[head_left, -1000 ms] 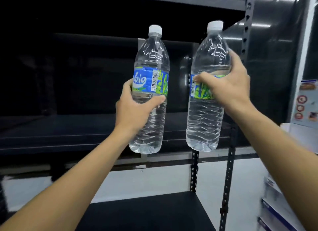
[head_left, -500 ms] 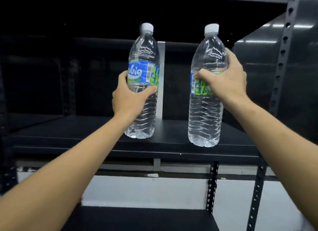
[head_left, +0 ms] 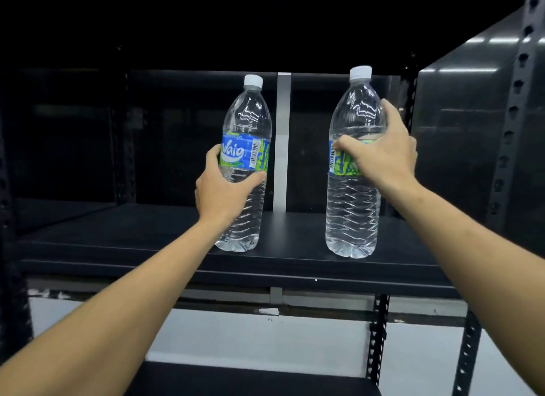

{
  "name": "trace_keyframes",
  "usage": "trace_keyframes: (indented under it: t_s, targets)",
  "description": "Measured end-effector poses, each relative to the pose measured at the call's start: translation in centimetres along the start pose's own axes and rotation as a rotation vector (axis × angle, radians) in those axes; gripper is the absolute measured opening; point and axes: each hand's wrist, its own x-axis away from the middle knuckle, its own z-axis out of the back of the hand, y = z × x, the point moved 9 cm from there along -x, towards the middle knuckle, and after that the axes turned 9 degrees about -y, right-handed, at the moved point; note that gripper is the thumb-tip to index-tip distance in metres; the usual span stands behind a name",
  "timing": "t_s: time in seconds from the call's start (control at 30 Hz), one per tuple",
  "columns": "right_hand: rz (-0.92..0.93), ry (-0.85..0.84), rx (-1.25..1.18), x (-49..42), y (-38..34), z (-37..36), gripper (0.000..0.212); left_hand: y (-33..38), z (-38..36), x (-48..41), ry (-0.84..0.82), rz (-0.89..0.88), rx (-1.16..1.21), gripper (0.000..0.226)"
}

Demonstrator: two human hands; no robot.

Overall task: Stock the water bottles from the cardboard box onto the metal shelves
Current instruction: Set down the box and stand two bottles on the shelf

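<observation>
Two clear water bottles with white caps and blue-green labels stand upright at the front of a black metal shelf (head_left: 132, 242). My left hand (head_left: 224, 189) is wrapped around the left bottle (head_left: 246, 115) just below its label. My right hand (head_left: 383, 157) grips the right bottle (head_left: 352, 213) at its label from the right side. Both bottle bases look to be touching or just above the shelf board. The cardboard box is out of view.
A grey upright strip (head_left: 282, 142) stands at the shelf's back between the bottles. Perforated black posts (head_left: 510, 124) frame the right side, with a glossy dark panel (head_left: 460, 136) behind. A lower shelf (head_left: 250, 381) lies beneath. An upper shelf edge runs along the top.
Both hands have carried the bottles forward and down onto the middle shelf, and the bottles are further apart. The view has shifted so the shelf sits more centred.
</observation>
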Motion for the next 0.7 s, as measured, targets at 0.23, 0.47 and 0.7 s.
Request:
trace_keyframes:
  t_s: [0.23, 0.47, 0.7]
  targets:
    - [-0.028, -0.024, 0.023, -1.0, 1.2, -1.1, 0.102, -2.4, -1.6, -0.8, 0.033, 0.008, 0.095, 0.085]
    - [-0.060, -0.022, 0.018, -2.3, 2.7, -2.6, 0.108, -3.6, -2.3, -1.5, 0.030, -0.051, 0.072, 0.087]
    - [-0.039, -0.006, 0.004, -3.1, 4.3, -3.7, 0.110, -4.0, -2.8, -2.0, 0.034, -0.079, 0.042, 0.085]
